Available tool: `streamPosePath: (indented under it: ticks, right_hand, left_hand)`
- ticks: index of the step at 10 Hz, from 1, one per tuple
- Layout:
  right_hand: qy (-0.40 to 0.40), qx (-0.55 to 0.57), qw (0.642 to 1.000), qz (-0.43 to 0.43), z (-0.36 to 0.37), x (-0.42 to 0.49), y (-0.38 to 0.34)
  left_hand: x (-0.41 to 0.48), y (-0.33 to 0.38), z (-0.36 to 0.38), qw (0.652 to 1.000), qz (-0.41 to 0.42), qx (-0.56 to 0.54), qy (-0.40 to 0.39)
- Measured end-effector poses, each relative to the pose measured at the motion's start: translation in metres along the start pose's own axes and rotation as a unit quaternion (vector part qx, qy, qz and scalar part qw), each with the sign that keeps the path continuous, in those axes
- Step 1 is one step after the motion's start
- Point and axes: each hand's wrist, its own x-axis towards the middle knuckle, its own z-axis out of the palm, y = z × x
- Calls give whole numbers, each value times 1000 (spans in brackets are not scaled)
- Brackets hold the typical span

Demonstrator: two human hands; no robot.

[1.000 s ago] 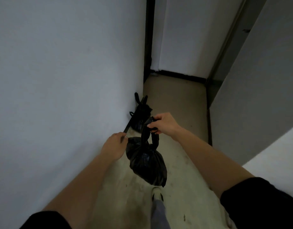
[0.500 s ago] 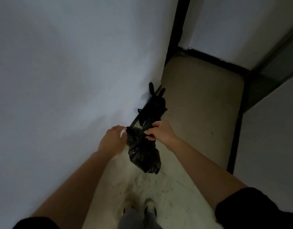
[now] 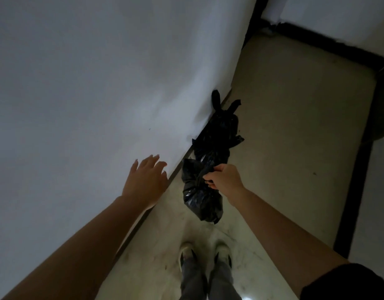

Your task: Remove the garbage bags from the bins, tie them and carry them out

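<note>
My right hand point(image 3: 224, 179) grips the knotted top of a small black garbage bag point(image 3: 199, 198), which hangs low over the floor by the left wall. Just beyond it a second tied black garbage bag point(image 3: 220, 135) sits on the floor against the wall's foot, its two knot ears sticking up. My left hand point(image 3: 146, 182) is to the left of the held bag, fingers spread and holding nothing, in front of the wall.
A white wall point(image 3: 89, 94) runs along the left with a dark skirting. The beige floor point(image 3: 295, 126) of a narrow corridor stretches ahead to a far wall with black skirting point(image 3: 329, 43). My two shoes point(image 3: 205, 254) stand below the bag.
My left hand has let go of the bag and moved away left with its fingers spread. The held bag has come lower, close to the bag on the floor.
</note>
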Motion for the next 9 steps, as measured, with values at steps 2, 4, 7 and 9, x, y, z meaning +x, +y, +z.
streamPosePath:
  ticks: [2, 4, 7, 9]
  right_hand:
    - [-4, -77, 997, -5, 19, 86, 23]
    - [45, 1, 998, 33, 42, 168, 42]
    - [60, -5, 998, 34, 74, 228, 63]
    - [5, -55, 997, 56, 81, 232, 65]
  left_hand:
    - [69, -21, 27, 978, 64, 197, -29]
    - [130, -44, 43, 919, 127, 372, 11]
    - [145, -67, 66, 846, 130, 516, 29]
    - [142, -61, 61, 832, 132, 538, 23]
